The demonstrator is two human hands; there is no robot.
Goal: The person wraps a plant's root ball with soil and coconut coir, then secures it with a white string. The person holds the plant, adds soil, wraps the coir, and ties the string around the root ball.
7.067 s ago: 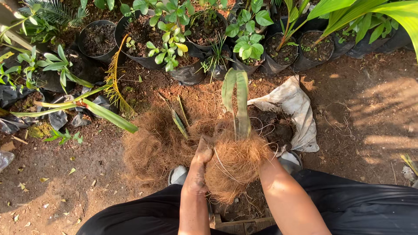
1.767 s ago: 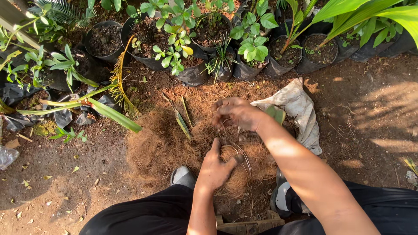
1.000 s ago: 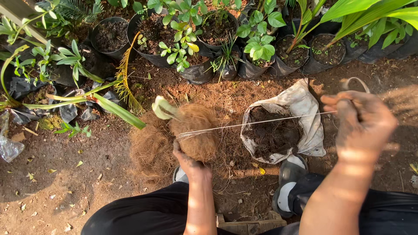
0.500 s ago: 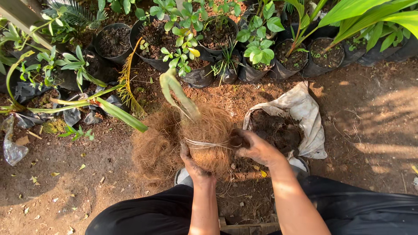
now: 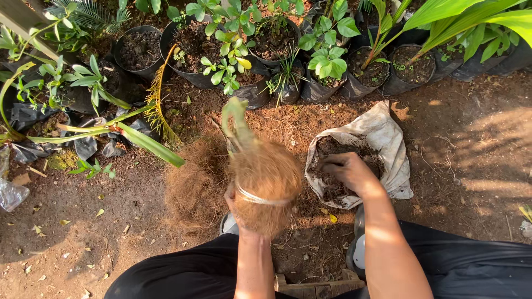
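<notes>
Brown coir ball (image 5: 266, 182), pale string band (image 5: 260, 197), grey-white sack (image 5: 382, 138), black pots (image 5: 136, 52), reddish-brown soil (image 5: 471, 166)

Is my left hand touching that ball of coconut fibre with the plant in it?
Touching. The head view shows the left hand gripping the fibre ball from beneath, fingers pressed against its bound side.
</notes>
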